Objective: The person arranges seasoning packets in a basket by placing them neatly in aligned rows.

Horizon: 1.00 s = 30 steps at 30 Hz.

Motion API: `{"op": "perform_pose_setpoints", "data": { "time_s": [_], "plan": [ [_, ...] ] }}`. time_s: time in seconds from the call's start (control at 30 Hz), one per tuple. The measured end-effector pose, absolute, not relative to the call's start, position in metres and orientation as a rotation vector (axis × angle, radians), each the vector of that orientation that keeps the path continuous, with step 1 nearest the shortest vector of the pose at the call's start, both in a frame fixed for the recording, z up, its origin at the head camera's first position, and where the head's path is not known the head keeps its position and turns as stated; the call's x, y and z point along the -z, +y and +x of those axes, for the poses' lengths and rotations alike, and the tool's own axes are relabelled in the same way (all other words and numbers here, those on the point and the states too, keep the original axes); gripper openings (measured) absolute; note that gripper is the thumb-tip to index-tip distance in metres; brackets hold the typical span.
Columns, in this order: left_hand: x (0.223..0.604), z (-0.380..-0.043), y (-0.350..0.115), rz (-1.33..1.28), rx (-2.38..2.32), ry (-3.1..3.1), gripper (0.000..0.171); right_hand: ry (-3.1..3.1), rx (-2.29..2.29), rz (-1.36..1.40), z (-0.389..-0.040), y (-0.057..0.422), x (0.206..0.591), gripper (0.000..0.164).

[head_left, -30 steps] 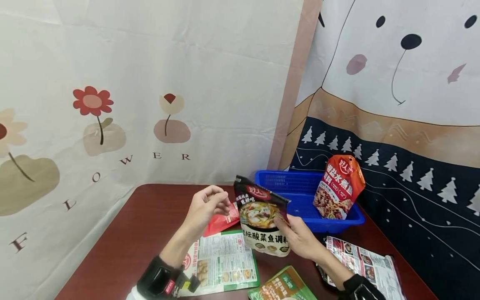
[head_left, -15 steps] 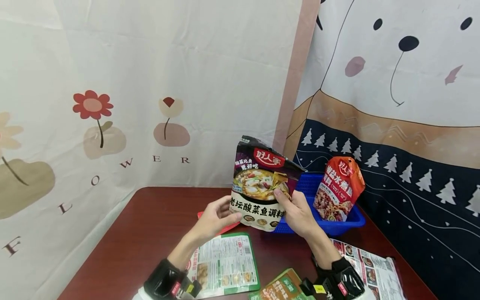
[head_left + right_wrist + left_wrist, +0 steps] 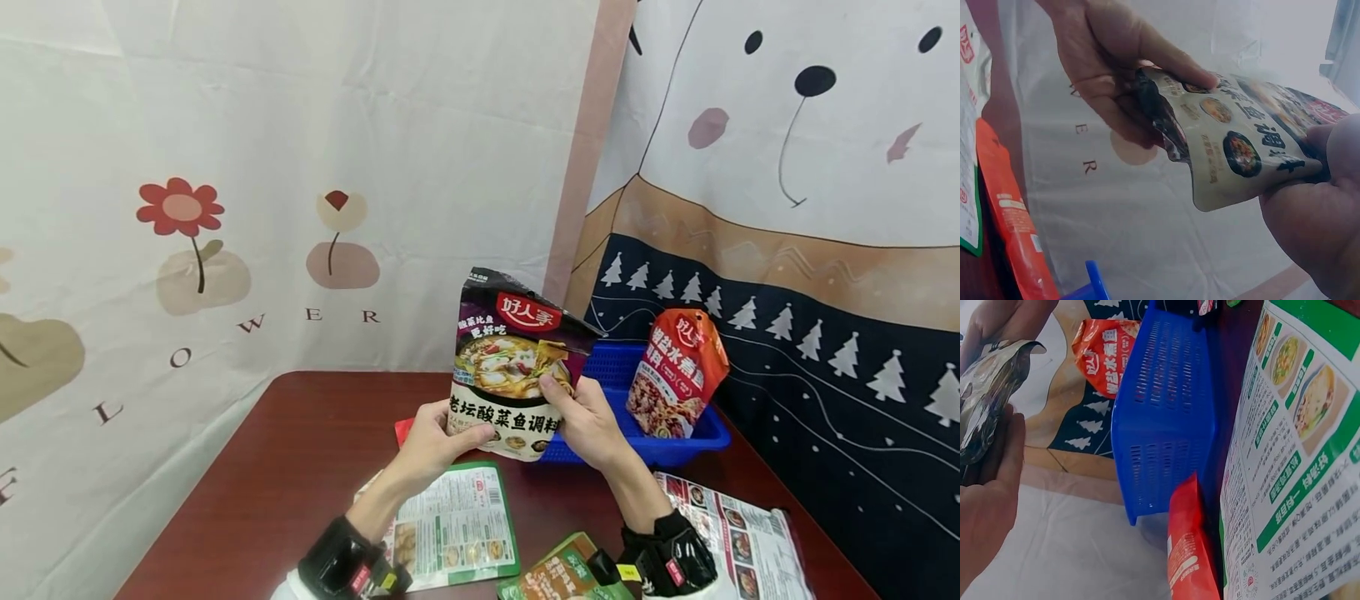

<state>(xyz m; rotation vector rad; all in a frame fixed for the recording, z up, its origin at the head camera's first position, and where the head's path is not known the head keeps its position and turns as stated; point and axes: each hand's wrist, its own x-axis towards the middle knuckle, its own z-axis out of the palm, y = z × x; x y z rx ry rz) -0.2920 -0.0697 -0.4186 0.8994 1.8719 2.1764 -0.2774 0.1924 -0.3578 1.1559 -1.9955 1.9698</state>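
Above the table, both hands hold a seasoning pouch upright with its front facing the head camera. It is black and purple on top, cream below, with a picture of a fish dish. The left hand grips its lower left corner, thumb across the front. On the right side, the right hand pinches the edge, its thumb on the front and its fingers hidden behind. In the right wrist view, the pouch's bottom edge runs between the left hand and the right hand.
A blue basket stands behind at the right, an orange-red pouch leaning upright in it. On the brown table lie a green-edged pouch, a green-brown pouch, a red pouch and a white-backed pouch.
The pouch, first held by the right hand alone, has been raised. The left hand has come down and taken its lower left corner. Over the last half second it has shifted slightly left.
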Motion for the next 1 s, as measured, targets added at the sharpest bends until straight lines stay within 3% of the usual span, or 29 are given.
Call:
{"op": "perform_pose_setpoints", "data": {
  "time_s": [0.3, 1.0],
  "plan": [
    [0.416, -0.296, -0.076, 0.939, -2.139, 1.932, 0.035, -1.877, -2.139, 1.251, -0.274, 0.199, 0.348, 0.038],
    [0.42, -0.302, -0.076, 0.864, -2.018, 1.966, 0.038, -1.937, -2.351, 0.819, -0.267, 0.207, 0.334, 0.047]
  ]
}}
